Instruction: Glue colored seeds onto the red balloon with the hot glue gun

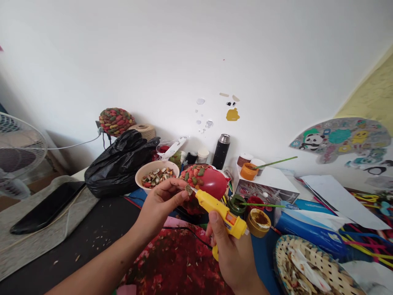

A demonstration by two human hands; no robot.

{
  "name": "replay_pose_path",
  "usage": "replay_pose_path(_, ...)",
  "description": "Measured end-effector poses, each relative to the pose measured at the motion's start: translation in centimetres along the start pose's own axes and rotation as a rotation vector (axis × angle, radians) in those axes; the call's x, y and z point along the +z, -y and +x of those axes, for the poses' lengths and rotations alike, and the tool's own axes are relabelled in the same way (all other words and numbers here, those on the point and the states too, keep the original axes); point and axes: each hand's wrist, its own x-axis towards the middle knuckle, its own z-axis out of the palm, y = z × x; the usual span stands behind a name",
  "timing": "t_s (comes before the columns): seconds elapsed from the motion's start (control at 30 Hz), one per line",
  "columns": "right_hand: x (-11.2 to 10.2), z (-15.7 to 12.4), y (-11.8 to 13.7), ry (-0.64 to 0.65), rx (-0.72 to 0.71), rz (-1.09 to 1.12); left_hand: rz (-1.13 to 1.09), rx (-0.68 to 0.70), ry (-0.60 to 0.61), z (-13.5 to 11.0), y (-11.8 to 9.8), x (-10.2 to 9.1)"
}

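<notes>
My right hand (235,250) grips a yellow glue gun (221,211), its nozzle pointing up-left. My left hand (161,203) pinches a small painted shell piece (188,189) right at the nozzle tip. Just behind them sits a red balloon (211,182) partly covered with coloured shell pieces. A cream bowl (157,174) of mixed shells stands to the left of the balloon. The gun's black cord runs across a red floral cloth (175,262) in front of me.
A black plastic bag (119,164), a shell-covered ball (116,121), a twine roll, a black flask (221,150), paint pots (258,222) with green brushes, a woven basket (310,266), papers, a fan (18,151) and a dark tablet (46,207) surround the work spot.
</notes>
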Motion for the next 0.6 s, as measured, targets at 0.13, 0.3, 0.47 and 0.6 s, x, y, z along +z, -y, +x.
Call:
replay_pose_path(0.13, -0.14, 0.15, -0.17, 0.011, -0.002, -0.008, 0.002, 0.007, 0.009, -0.03, 0.15, -0.2)
replay_pose_path(0.3, -0.19, 0.35, -0.73, 0.044, -0.043, 0.013, 0.005, 0.001, 0.0, 0.06, 0.26, -0.32)
replay_pose_path(0.47, -0.02, 0.17, -0.34, 0.024, -0.013, 0.001, 0.003, 0.007, -0.01, 0.04, 0.09, -0.24)
replay_pose_path(0.6, -0.06, 0.27, -0.55, 0.03, -0.054, -0.015, -0.007, -0.002, -0.038, -0.01, -0.32, 0.09)
